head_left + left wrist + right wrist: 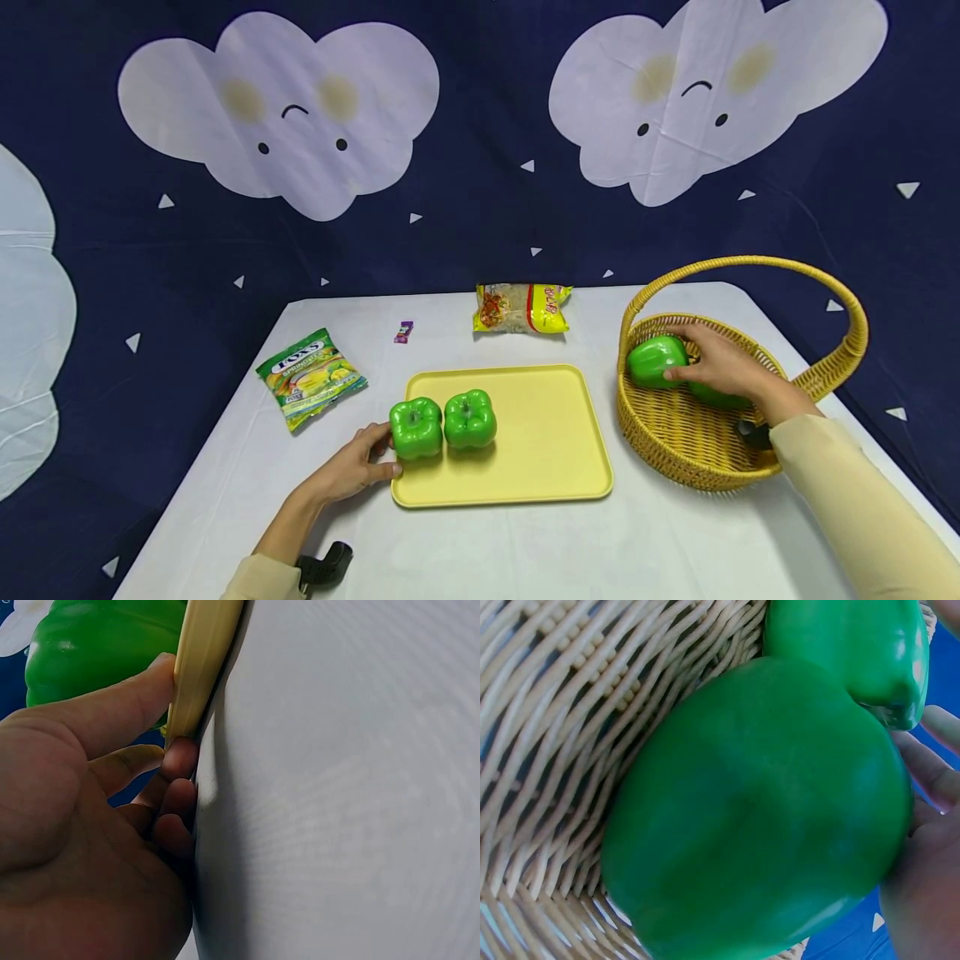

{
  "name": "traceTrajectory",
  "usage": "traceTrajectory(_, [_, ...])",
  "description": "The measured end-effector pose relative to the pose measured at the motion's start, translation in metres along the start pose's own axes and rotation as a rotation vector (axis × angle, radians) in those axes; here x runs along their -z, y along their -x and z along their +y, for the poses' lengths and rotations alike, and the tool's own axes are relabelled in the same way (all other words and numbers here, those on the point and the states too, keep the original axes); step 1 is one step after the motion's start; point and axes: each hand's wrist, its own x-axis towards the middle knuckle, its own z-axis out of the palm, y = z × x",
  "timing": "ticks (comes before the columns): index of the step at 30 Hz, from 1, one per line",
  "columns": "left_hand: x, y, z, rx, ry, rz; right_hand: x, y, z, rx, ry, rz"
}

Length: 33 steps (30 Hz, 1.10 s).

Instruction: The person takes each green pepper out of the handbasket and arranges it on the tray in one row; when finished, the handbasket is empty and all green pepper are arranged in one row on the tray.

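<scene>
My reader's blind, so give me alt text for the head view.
A right hand grips a green pepper beside another in a wicker basket; the left hand holds the edge of a yellow tray bearing two peppers. Three packets lie nearby.

I have room over the right half of the tray [551,442], but the handle [750,261] of the basket [675,425] obstructs me beyond.

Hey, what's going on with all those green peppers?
A person's right hand is gripping a green pepper inside the wicker basket, and another pepper is in there too. The left hand holds the left edge of the yellow tray. Two peppers sit side by side on that tray. A green FOX'S bag lies off to the tray's left.
</scene>
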Motion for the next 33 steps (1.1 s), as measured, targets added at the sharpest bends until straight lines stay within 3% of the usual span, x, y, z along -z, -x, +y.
traceTrajectory(25, [0.0004,0.0011,0.0010,-0.015,0.021,0.009,-0.0045,-0.0009,0.0042,0.005,0.049,-0.034])
traceTrajectory(33, [0.0011,0.0008,0.0021,0.006,0.022,0.008,-0.0041,0.0003,0.0027,-0.015,0.064,-0.060])
